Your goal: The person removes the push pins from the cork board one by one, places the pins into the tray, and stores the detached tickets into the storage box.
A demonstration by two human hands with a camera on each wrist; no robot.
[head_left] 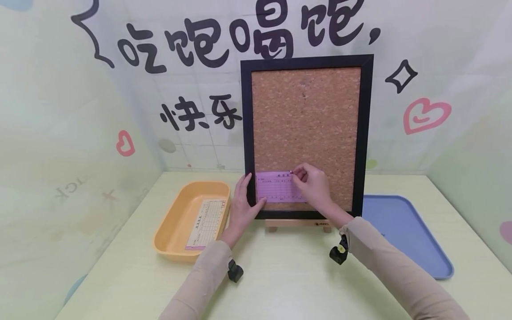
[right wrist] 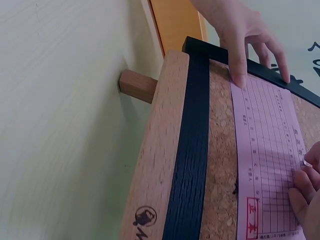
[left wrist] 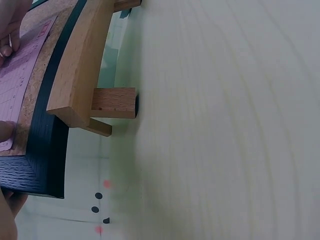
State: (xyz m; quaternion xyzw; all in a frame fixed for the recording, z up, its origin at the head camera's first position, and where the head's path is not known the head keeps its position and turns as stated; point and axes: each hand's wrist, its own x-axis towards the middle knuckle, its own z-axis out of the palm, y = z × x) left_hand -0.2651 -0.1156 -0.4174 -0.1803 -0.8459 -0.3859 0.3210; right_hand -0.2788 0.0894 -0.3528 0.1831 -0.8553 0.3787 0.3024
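Observation:
A pink printed slip [head_left: 276,189] lies flat against the lower left of a black-framed cork board [head_left: 306,115]. My left hand [head_left: 242,202] grips the board's left edge, its thumb [right wrist: 239,75] pressing on the slip's lower left corner and its fingers around the outside of the frame. At the slip's upper edge my right hand [head_left: 314,184] pinches a small shiny pushpin [head_left: 291,172] between thumb and forefinger. The pin's tip is hidden by the fingers. In the right wrist view the right hand's other fingers [right wrist: 302,192] lie curled against the slip.
A wooden easel [head_left: 298,223] carries the board. To the left stands an orange tray [head_left: 172,235] with printed slips [head_left: 206,222] in it. A blue tray [head_left: 412,235] lies to the right, partly behind the right arm. Lettered sheeting [head_left: 192,80] covers the walls behind.

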